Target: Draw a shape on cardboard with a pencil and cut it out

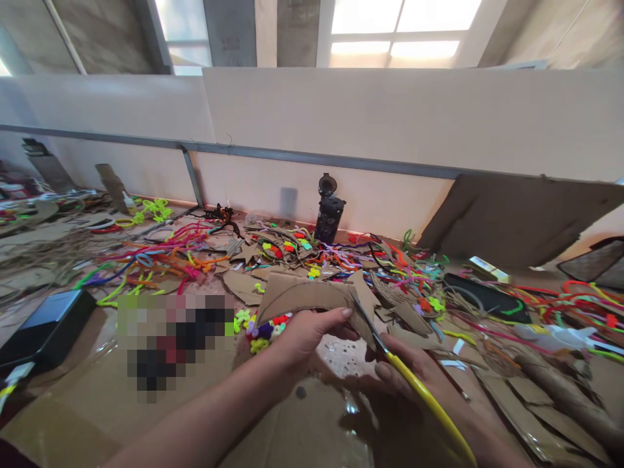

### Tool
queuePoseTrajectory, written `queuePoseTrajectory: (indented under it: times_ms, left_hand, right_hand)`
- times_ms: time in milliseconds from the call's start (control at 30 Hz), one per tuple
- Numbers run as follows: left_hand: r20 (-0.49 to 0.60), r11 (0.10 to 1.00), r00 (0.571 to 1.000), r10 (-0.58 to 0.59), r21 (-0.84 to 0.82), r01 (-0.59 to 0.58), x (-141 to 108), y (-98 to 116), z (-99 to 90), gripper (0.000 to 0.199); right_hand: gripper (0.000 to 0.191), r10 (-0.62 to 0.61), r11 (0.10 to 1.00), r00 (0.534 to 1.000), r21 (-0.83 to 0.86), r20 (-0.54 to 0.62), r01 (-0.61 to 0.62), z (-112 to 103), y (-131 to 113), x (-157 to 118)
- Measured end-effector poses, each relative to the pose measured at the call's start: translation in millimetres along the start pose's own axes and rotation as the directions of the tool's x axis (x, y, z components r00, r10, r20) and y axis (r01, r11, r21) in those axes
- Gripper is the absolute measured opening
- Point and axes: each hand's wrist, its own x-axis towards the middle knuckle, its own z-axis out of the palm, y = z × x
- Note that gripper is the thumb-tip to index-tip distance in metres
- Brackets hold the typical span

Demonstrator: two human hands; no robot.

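My left hand [312, 338] pinches a piece of brown cardboard [307, 292] by its lower edge, thumb on top. A curved pencil-like line is drawn across the cardboard. My right hand [414, 367] grips a pair of scissors [409, 377] with yellow handles. The scissor blades point up and away at the right end of the cardboard; whether they touch or pass through it I cannot tell. Part of the right hand's fingers is hidden behind the handles and cardboard. Just beyond my left wrist lies a cluster of colourful pipe-cleaner flowers [263, 338].
A black bottle [329, 220] with its lid up stands by the back wall. Tangled pipe cleaners [180, 244] and cardboard scraps spread over the table. A dark box-shaped device [53, 331] sits at left. A large cardboard sheet [511, 221] leans at back right.
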Motion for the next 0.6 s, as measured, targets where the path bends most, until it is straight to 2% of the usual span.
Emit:
queuePoseTrajectory:
  times_ms: [133, 233, 333, 433, 600]
  left_hand:
    - [-0.019, 1.000, 1.000, 0.013, -0.016, -0.013, 0.5, -2.4, 0.5, 0.041]
    - [0.005, 0.998, 0.999, 0.038, -0.055, -0.037, 1.8, -2.8, 0.5, 0.043]
    - [0.025, 0.988, 1.000, -0.015, -0.152, 0.019, 3.1, -1.5, 1.3, 0.047]
    - [0.026, 0.963, 0.996, -0.084, -0.254, 0.087, 3.7, -1.4, 2.5, 0.041]
    - [-0.021, 0.972, 0.997, -0.068, -0.225, 0.061, 2.8, -6.8, 4.1, 0.034]
  right_hand:
    - [0.050, 0.023, 0.997, 0.998, 0.073, 0.062, -0.028, 0.9, -2.1, -0.4]
    - [0.045, 0.013, 0.994, 0.998, 0.107, 0.061, -0.020, 1.3, 1.0, -0.5]
    - [0.044, -0.020, 0.999, 0.999, 0.049, 0.043, 0.017, 0.5, 3.9, 0.3]
    - [0.049, -0.035, 0.999, 0.998, -0.027, 0.045, 0.036, -0.5, 3.8, 1.7]
    - [0.048, -0.030, 0.986, 0.999, -0.162, 0.039, 0.036, -2.0, 2.1, 3.3]
